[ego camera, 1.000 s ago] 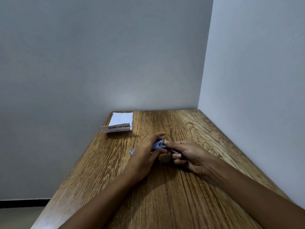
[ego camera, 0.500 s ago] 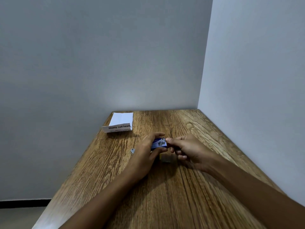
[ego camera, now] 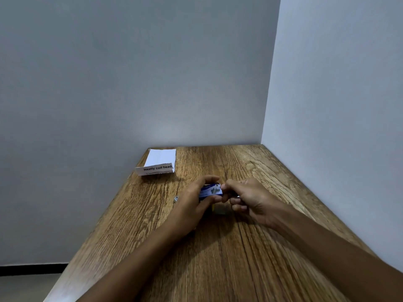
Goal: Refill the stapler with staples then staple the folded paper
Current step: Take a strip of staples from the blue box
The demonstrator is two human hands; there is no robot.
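Both hands meet near the middle of the wooden surface [ego camera: 218, 258]; the left hand [ego camera: 194, 201] has its grip wrapped around a small blue box [ego camera: 210, 190], thumb below and fingers curled over the top; the right hand [ego camera: 248, 199] pinches the right end of that same box between thumb and forefinger, its other fingers curled under; a small pale object [ego camera: 219, 209] lies on the surface just beneath the box, too blurred to identify; a little metal piece [ego camera: 176, 199] shows just left of the left hand, partly hidden by it; I cannot tell whether it is the stapler; the folded paper [ego camera: 160, 162], white with a printed strip facing the camera, lies well apart at the far left corner, near the wall [ego camera: 130, 83].
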